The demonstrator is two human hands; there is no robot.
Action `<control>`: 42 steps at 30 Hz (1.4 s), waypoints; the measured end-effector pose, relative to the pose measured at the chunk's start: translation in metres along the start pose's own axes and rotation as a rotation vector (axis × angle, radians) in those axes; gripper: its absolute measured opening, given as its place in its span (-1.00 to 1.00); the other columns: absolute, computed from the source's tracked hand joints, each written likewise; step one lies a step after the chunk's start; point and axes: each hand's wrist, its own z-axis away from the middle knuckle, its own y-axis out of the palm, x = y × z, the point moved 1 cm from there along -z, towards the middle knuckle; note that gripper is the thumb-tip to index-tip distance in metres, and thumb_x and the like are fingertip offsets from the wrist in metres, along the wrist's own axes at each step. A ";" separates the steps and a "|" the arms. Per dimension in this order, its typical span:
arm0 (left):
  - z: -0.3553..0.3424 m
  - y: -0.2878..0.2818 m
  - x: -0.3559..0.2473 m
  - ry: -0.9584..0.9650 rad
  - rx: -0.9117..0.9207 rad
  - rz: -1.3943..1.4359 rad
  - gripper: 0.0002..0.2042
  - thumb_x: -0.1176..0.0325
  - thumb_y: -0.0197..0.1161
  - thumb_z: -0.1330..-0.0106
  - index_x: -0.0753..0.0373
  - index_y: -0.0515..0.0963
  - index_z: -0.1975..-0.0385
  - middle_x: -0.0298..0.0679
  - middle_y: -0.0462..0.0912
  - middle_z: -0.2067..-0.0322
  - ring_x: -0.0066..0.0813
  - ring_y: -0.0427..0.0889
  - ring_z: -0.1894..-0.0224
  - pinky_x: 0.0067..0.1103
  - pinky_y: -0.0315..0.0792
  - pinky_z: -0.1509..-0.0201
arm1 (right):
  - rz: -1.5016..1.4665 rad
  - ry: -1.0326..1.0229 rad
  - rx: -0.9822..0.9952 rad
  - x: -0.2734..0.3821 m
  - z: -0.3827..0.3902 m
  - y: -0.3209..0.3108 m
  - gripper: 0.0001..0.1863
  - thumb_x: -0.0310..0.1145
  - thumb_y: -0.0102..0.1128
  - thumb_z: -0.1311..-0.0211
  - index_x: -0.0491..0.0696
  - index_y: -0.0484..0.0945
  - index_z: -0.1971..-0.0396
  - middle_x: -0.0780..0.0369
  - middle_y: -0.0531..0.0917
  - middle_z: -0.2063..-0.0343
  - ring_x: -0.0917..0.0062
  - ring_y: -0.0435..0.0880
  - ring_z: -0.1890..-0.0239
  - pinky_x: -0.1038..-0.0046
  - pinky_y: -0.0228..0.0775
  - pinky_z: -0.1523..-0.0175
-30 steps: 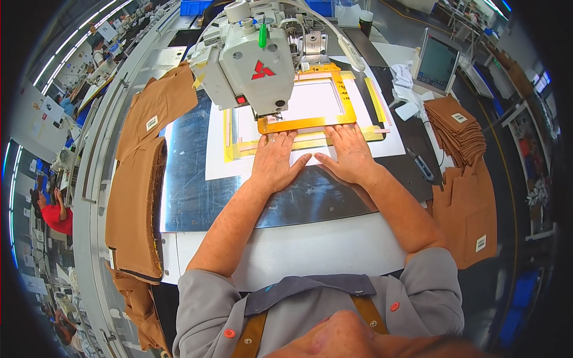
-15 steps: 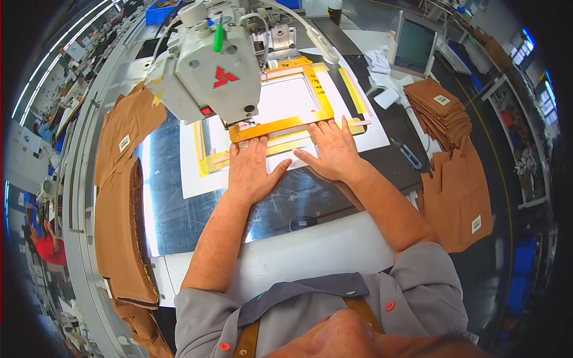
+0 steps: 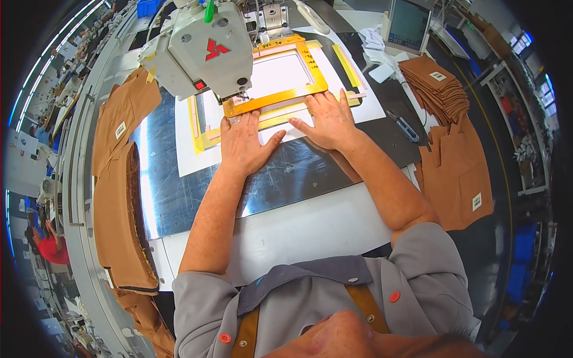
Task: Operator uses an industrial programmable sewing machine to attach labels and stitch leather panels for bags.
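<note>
My left hand lies flat, fingers stretched out, its fingertips at the near bar of an orange clamp frame. To its right, my right hand rests in the same way, fingers spread, by the frame's near right corner. Neither hand grips anything. Below the frame lies a white template sheet with yellow and pink tape strips around a cut-out. The grey head of a sewing machine hangs over the frame's left side, hiding part of it.
Brown fabric pieces lie along the left side of the metal table. A stack of brown pieces and a larger brown piece are on the right, near a blue-grey cutter. A screen stands behind.
The whole view has shifted, so the machine and template sit higher in the picture. Both hands stay flat at the frame. A small dark object near the table's front edge no longer shows.
</note>
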 end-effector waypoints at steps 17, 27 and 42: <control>0.010 -0.014 0.007 -0.129 0.106 -0.045 -0.14 -0.42 -0.12 -0.37 0.25 0.38 -0.37 -0.06 0.54 -0.24 -0.12 0.44 -0.36 0.07 -0.16 -0.56 | 0.013 0.065 -0.138 -0.004 0.006 0.007 -0.03 0.45 -0.29 -0.39 -0.15 0.34 -0.39 0.03 0.30 -0.44 0.21 0.01 -0.59 -0.23 -0.39 -0.55; 0.070 -0.058 0.075 -0.320 -0.242 -0.106 -0.24 -0.32 0.03 -0.39 0.20 0.42 -0.35 -0.10 0.49 -0.33 -0.24 0.44 -0.39 -0.04 0.04 -0.50 | -0.153 0.173 -0.537 -0.034 -0.011 0.034 -0.19 0.22 0.11 -0.36 -0.30 0.47 -0.19 -0.11 0.54 -0.20 0.07 0.49 -0.29 -0.08 0.16 -0.36; 0.248 -0.143 0.294 -0.850 -0.310 0.061 -0.82 0.31 0.51 -0.08 0.25 0.79 0.38 -0.09 0.79 0.42 -0.20 0.78 0.34 -0.38 0.64 0.16 | -0.183 -0.015 -0.647 -0.058 -0.016 0.031 -0.70 -0.19 0.21 -0.41 -0.05 0.64 0.01 0.18 0.64 -0.08 0.21 0.56 -0.17 0.15 0.28 -0.32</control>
